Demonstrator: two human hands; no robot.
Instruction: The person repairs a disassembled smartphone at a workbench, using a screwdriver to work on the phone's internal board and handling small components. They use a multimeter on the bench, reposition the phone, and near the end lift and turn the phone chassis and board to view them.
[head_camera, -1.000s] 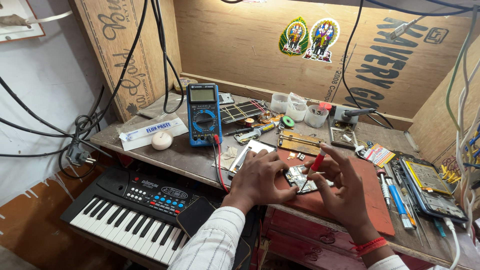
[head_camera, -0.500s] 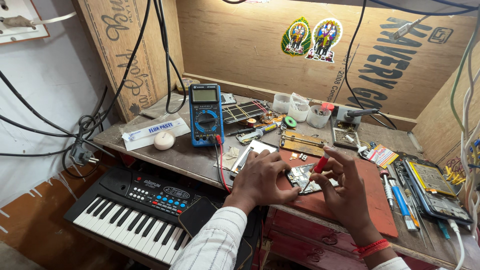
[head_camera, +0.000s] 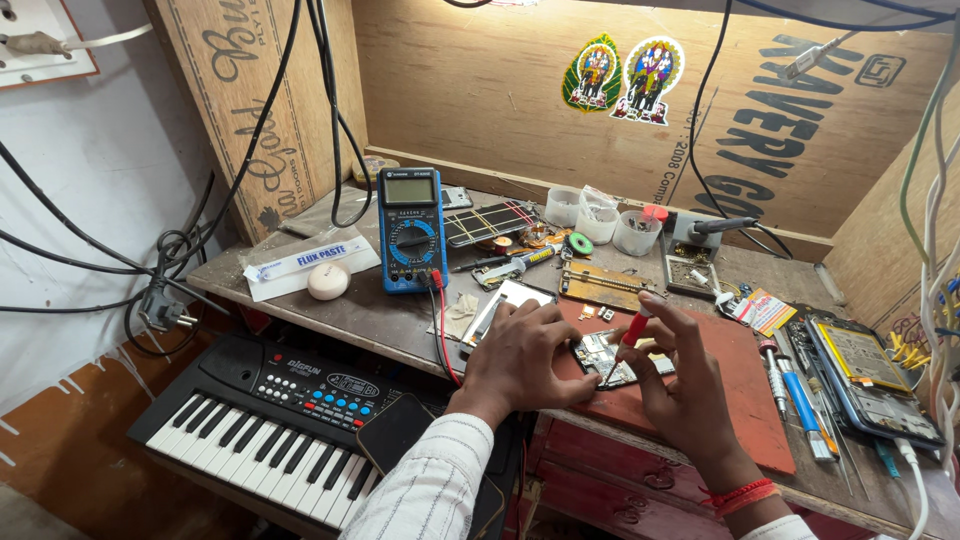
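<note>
- Pinching a thin screwdriver with a red plastic handle (head_camera: 628, 340) between thumb and fingers of the right hand (head_camera: 685, 385), metal tip pressing down onto the small opened circuit board (head_camera: 605, 358).
- Lying flat, the left hand (head_camera: 525, 355), fingers spread narrow and pressing the board's left edge, closing on nothing.
- Sitting on a smooth reddish-brown rectangular mat (head_camera: 730, 400), the board, right of the blue-cased digital multimeter (head_camera: 411, 230).
- Leaning upright on the scuffed wooden bench (head_camera: 340, 305), the multimeter, one red lead (head_camera: 441, 320) trailing down from it.
- Lying left of the multimeter: one white flat box (head_camera: 300, 262) and one round cream lump (head_camera: 328, 281).
- Standing behind and right of the multimeter: three translucent plastic cups (head_camera: 600, 215).
- Resting far right of the multimeter: one opened phone body with a yellow battery (head_camera: 866, 365), beside blue-handled tools (head_camera: 795, 385).
- Sitting below the multimeter: one black plastic keyboard with white keys (head_camera: 260, 410), a dark glossy phone (head_camera: 395, 430) on it.
</note>
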